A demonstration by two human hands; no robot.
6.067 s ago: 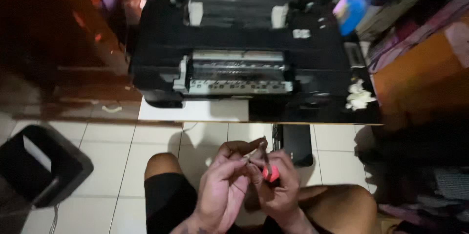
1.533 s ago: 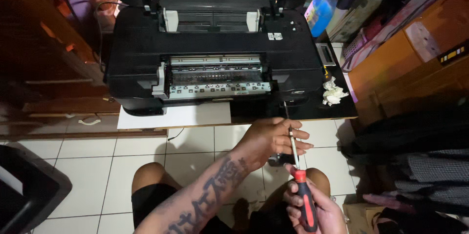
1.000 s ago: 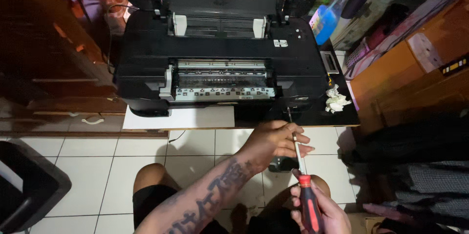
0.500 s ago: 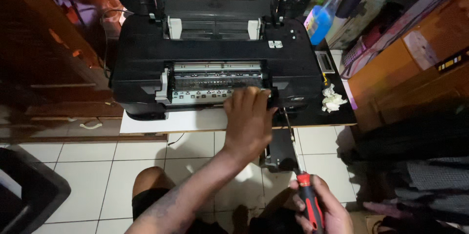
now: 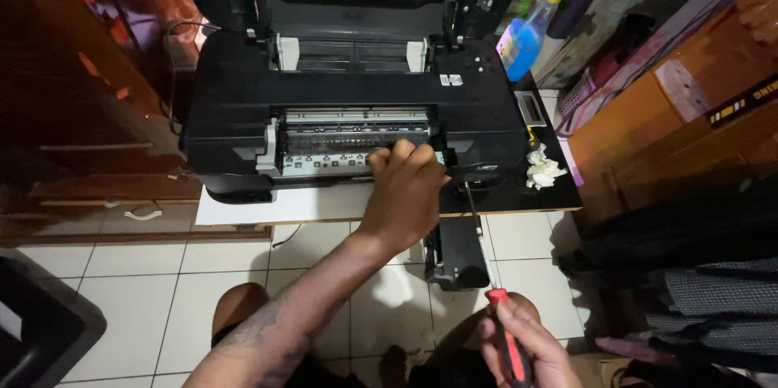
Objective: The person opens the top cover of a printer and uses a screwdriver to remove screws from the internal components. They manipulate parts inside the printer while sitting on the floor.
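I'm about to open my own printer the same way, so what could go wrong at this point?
1. The left hand reaches into the open printer, fingers among small exposed parts; it might bend or snag something.
2. The right hand holds the screwdriver by its handle only, its long shaft aimed at the printer's front edge; a slip could scratch the casing.

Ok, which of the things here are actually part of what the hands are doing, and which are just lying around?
In use:
- left hand, fingers at the open front of the black printer
- right hand gripping the red-handled screwdriver, tip toward the printer

Lying about:
- crumpled white tissue
- blue spray bottle
- black part on the floor
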